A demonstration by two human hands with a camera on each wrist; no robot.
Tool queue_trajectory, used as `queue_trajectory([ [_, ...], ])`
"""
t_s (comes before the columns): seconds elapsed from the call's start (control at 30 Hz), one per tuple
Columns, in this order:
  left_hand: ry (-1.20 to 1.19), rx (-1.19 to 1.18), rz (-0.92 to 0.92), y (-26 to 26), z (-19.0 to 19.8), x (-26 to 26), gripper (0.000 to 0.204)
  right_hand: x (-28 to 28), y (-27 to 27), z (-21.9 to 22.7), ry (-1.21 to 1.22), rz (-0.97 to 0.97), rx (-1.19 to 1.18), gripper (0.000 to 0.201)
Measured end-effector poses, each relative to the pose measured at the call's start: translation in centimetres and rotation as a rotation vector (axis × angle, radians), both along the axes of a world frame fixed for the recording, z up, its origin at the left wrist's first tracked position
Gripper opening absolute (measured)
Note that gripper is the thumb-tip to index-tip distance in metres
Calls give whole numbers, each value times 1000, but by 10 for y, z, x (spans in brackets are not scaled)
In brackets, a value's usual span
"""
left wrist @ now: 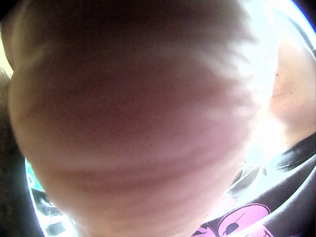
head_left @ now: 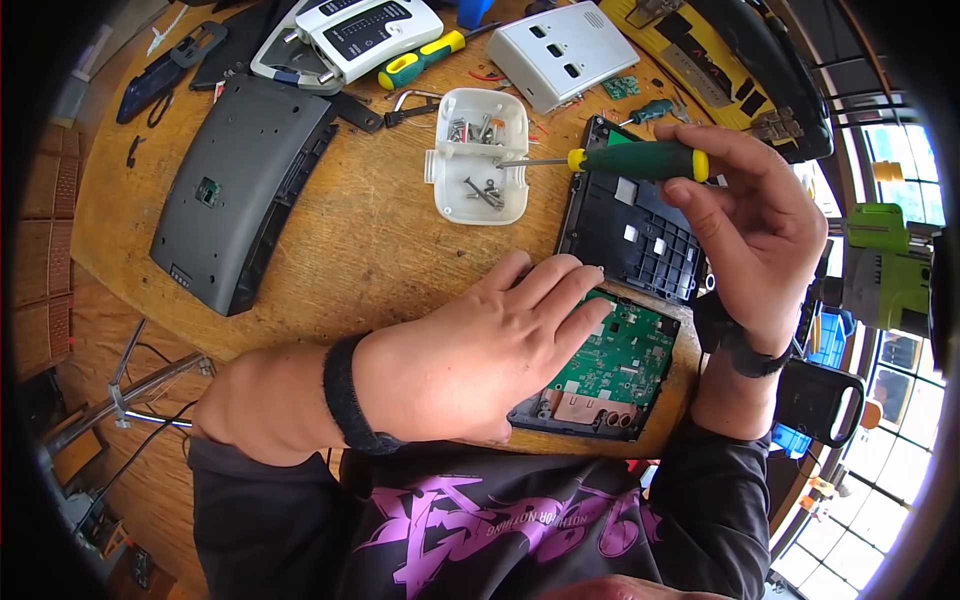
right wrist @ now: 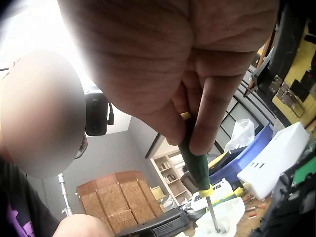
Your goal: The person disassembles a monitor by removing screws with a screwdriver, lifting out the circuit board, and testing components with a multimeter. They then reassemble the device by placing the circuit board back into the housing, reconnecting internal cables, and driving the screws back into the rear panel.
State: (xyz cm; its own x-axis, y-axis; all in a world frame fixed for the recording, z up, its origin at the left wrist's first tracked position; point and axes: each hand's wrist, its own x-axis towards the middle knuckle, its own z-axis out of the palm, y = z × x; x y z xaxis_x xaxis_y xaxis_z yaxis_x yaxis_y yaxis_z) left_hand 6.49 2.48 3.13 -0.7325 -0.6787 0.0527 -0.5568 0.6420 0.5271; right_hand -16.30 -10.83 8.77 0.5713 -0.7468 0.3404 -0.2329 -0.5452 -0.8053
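My right hand [head_left: 765, 215] pinches the green and yellow screwdriver [head_left: 640, 160] by its handle end between thumb and fingers. The shaft points left, and its tip is at the divider of the white two-part box [head_left: 438, 190], where small screws lie in both parts. In the right wrist view the screwdriver [right wrist: 196, 163] hangs from my right hand [right wrist: 173, 64], its tip over the white box [right wrist: 232, 217]. My left hand [head_left: 490, 340] rests with bent fingers over the left side of the green circuit board [head_left: 625, 360]; its palm side is hidden. Skin fills the left wrist view.
A black plastic frame [head_left: 640, 240] lies behind the board. On the left sits a dark grey housing [head_left: 235, 180]. Farther back are a cable tester [head_left: 365, 30], another screwdriver [head_left: 420, 60], a white case [head_left: 565, 50] and a yellow and black toolbox [head_left: 690, 55].
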Motion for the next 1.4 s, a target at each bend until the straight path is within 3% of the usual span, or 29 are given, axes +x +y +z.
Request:
queue_trajectory([
  [0.13,35,54,0,-1,2,1,125,-13,-1,7,65,-8,-33,40],
  [0.27,77,84,16,-2,-1,-4,134,-41,-2,9,-70,21,-41,38],
  [0.37,78,105,37,-2,-1,-8,134,-75,16,18,-38,-162,-11,38],
  [0.5,46,110,38,-4,2,-9,131,-116,33,13,-175,-179,58,36],
  [0.67,10,130,29,-7,4,-12,130,-159,45,-17,-319,-270,123,42],
  [0.77,2,138,19,-10,4,-15,131,-173,46,-29,-376,-230,135,41],
  [0.93,-8,165,15,-11,6,-20,133,-182,43,-42,-446,-173,188,41],
  [1.4,-38,259,49,-15,12,-23,134,-181,38,-47,-355,-194,194,43],
])
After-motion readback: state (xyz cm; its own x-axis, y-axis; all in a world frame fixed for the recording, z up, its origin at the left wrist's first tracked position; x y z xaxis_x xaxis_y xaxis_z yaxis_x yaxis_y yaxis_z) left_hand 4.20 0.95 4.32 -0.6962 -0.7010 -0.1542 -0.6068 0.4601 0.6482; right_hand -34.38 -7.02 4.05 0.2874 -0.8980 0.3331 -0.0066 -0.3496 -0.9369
